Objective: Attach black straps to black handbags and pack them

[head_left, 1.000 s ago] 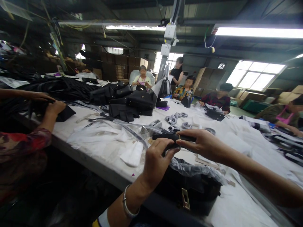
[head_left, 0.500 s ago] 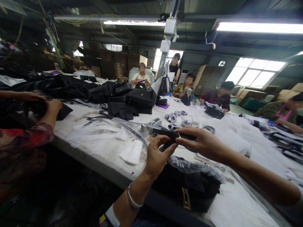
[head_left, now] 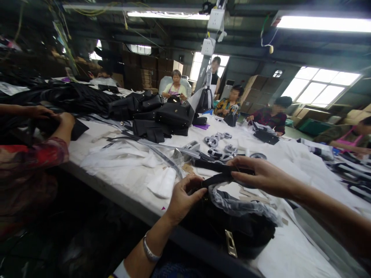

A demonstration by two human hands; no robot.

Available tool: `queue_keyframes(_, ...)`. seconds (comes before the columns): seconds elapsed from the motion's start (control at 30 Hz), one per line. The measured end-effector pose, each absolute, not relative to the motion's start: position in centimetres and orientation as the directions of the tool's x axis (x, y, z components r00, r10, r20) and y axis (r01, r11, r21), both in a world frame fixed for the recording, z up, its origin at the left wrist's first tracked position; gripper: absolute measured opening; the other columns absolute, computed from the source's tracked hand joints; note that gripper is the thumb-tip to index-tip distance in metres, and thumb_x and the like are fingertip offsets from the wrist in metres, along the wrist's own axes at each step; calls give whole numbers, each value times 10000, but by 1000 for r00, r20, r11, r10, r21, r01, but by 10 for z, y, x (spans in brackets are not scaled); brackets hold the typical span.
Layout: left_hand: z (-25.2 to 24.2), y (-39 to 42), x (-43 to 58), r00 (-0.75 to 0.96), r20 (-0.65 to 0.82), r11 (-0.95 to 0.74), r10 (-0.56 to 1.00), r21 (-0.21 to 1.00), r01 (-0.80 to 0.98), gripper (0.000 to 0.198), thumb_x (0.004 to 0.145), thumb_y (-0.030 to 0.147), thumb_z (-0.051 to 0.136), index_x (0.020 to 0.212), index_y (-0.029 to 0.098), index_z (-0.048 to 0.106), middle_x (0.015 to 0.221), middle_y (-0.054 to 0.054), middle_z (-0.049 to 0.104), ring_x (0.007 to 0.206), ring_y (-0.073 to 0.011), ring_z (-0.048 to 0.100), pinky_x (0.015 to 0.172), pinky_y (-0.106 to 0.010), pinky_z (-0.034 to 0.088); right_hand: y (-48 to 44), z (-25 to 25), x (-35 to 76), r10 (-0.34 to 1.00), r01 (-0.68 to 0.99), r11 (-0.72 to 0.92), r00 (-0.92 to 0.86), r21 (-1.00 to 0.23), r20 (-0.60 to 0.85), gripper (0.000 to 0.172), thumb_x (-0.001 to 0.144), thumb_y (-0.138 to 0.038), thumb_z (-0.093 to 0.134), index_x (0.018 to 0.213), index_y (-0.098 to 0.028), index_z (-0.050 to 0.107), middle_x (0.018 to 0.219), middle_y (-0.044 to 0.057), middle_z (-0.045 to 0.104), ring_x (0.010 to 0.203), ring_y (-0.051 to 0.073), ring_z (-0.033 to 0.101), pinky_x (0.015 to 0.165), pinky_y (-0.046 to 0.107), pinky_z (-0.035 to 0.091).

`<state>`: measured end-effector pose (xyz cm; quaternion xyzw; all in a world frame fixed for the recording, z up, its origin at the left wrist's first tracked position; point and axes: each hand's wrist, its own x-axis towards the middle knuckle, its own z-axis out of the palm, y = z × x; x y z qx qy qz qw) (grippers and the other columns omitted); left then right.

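Note:
A black strap (head_left: 216, 178) stretches between my two hands above the table's near edge. My left hand (head_left: 185, 199) pinches its left end between thumb and fingers. With thumb and fingers closed, my right hand (head_left: 253, 172) grips the strap further right; part of it is hidden behind the fingers. Just below sits a black handbag (head_left: 246, 235) with a gold clasp plate (head_left: 231, 243) on its front. Clear plastic wrap (head_left: 237, 202) bunches along the bag's top, close under the strap.
White foam sheets (head_left: 116, 160) lie left of my hands. Beyond them are stacked black bags (head_left: 174, 116) and wrapped strap coils (head_left: 213, 141). A co-worker's hands (head_left: 62, 117) handle black material at the left. Several other people sit around the table (head_left: 98, 189).
My hands have moved apart, the left down and leftward, the right slightly rightward, so more strap shows between them. The view has shifted slightly.

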<state>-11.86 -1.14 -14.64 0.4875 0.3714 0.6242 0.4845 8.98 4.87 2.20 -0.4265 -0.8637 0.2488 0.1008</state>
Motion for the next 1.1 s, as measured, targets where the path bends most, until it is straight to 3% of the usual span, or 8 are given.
queue_keyframes(0.17, -127, -12, -110, -23, 328, -328, 944, 935, -138, 260, 751, 242, 785, 987, 158, 712, 1030, -86, 733, 1008, -220, 682, 935, -328, 530, 60, 63, 78, 670, 682, 545, -704, -487, -235, 346, 877, -533, 588, 984, -212, 660, 898, 36, 686, 827, 207, 612, 697, 276, 461)
queue_keyframes(0.33, -121, -12, -106, -30, 351, -352, 936, 929, -113, 250, 752, 228, 784, 987, 157, 733, 1025, -89, 745, 1022, -234, 684, 941, -338, 533, 64, 82, 59, 602, 677, 578, -730, -455, -322, 354, 884, -524, 578, 985, -198, 669, 846, 25, 669, 774, 185, 598, 659, 261, 457)
queue_keyframes(0.5, -124, -12, -107, -25, 357, -357, 934, 926, -120, 263, 743, 227, 791, 989, 154, 735, 1038, -82, 749, 1006, -227, 694, 923, -323, 545, 65, 92, 55, 508, 645, 552, -763, -529, -400, 502, 877, -469, 629, 1321, -245, 564, 1089, 40, 693, 983, 220, 625, 806, 287, 494)
queue_keyframes(0.63, -124, -13, -107, -28, 373, -374, 927, 923, -89, 252, 751, 242, 787, 986, 163, 743, 1024, -69, 750, 1003, -214, 691, 915, -303, 543, 65, 90, 52, 542, 674, 428, -724, -602, -426, 388, 845, -503, 662, 1060, -184, 716, 960, 41, 721, 910, 216, 647, 805, 315, 506)
queue_keyframes(0.73, -126, -12, -106, -31, 388, -390, 921, 917, -83, 230, 748, 246, 792, 963, 173, 753, 1027, -64, 750, 1015, -212, 686, 929, -298, 532, 62, 84, 47, 676, 577, 320, -695, -751, -246, 328, 802, -497, 721, 893, -182, 736, 880, 29, 731, 851, 196, 658, 810, 319, 509)
queue_keyframes(0.87, -127, -10, -105, -44, 383, -385, 923, 913, -136, 216, 742, 231, 796, 943, 166, 751, 1034, -70, 747, 1019, -213, 686, 942, -303, 526, 60, 82, 38, 798, 115, 334, -563, -936, 215, 208, 815, -405, 748, 807, -200, 712, 829, -2, 706, 871, 162, 662, 952, 346, 481)
queue_keyframes(0.97, -125, -9, -106, -28, 396, -396, 918, 905, -157, 209, 749, 227, 790, 944, 165, 749, 1033, -71, 745, 1017, -213, 687, 946, -309, 526, 64, 86, 34, 810, -206, 340, -432, -918, 397, 81, 874, -262, 695, 813, -212, 677, 790, -24, 650, 848, 133, 642, 948, 340, 492)
queue_keyframes(1.1, -124, -8, -104, 20, 387, -379, 922, 912, -157, 198, 734, 210, 795, 916, 152, 745, 1013, -82, 743, 998, -217, 688, 924, -308, 529, 73, 105, 35, 808, -390, 442, -218, -807, 548, 214, 953, -135, 540, 775, -215, 630, 733, -36, 578, 771, 92, 596, 843, 249, 501)
